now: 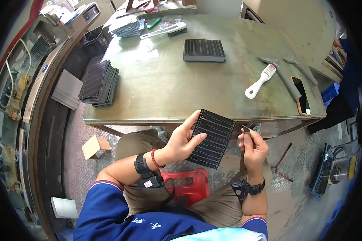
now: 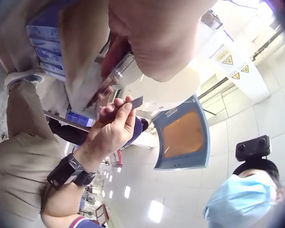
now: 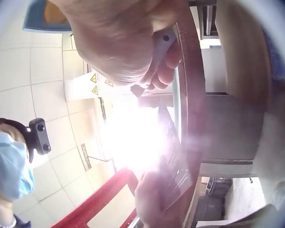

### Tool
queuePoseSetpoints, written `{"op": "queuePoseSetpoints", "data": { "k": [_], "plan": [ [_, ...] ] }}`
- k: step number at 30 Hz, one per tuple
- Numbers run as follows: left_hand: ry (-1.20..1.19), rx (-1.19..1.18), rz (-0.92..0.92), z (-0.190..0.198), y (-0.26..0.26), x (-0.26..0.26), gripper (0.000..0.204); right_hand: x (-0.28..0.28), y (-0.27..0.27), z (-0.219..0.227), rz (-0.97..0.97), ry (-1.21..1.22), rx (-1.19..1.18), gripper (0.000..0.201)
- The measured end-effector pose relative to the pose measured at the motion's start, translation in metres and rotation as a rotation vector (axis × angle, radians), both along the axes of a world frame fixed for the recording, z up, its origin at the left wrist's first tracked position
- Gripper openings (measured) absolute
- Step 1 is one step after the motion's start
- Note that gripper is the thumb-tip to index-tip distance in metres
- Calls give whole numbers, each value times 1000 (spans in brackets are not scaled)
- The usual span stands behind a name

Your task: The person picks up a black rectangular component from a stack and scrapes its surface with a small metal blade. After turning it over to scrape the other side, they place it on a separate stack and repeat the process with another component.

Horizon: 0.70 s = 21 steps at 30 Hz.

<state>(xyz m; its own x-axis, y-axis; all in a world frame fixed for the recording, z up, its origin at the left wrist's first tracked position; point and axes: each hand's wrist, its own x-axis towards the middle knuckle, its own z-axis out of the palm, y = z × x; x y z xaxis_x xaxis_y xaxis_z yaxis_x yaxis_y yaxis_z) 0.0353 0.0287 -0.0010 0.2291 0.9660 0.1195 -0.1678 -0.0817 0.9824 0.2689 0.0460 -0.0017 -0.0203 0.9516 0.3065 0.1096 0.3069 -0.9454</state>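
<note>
Left hand (image 1: 181,142) grips black slotted plate (image 1: 211,138) at its left edge, frame centre, below counter (image 1: 157,92) edge. Plate long axis runs upper left to lower right. Right hand (image 1: 251,146) pinches small blade (image 1: 245,129), just right of plate, not touching.

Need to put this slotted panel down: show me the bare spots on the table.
Widest bare patch: table centre, between the panel stack on the left, the dark tray at the back and the white-handled scraper. The right end and back edge are crowded.
</note>
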Motion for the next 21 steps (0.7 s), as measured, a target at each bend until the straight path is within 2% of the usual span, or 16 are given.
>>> {"op": "queuePoseSetpoints", "data": {
  "k": [4, 11, 13, 14, 16, 18, 20, 21],
  "plan": [
    [-41, -1, 6, 0, -1, 4, 66, -8, -1, 2, 68, 206, -203, 21],
    [-25, -29, -14, -4, -3, 7, 66, -10, -2, -2, 151, 285, -284, 25],
    [13, -14, -16, -7, -3, 7, 66, -11, -1, -3, -114, -108, -3, 22],
    [50, 2, -17, -8, -3, 7, 65, -11, 0, 0, -110, -108, -5, 22],
    [39, 5, -3, -4, -4, 12, 65, -10, 3, 9, -224, -670, 650, 26],
    [29, 3, 8, -1, -5, 12, 65, -10, -4, 19, -148, -757, 678, 32],
    [196, -91, -92, 1, -5, 8, 65, -14, -8, 20, -58, -872, 737, 41],
    [197, -98, -93, 1, -5, 9, 65, -16, -8, 20, -56, -871, 731, 41]
  ]
}}
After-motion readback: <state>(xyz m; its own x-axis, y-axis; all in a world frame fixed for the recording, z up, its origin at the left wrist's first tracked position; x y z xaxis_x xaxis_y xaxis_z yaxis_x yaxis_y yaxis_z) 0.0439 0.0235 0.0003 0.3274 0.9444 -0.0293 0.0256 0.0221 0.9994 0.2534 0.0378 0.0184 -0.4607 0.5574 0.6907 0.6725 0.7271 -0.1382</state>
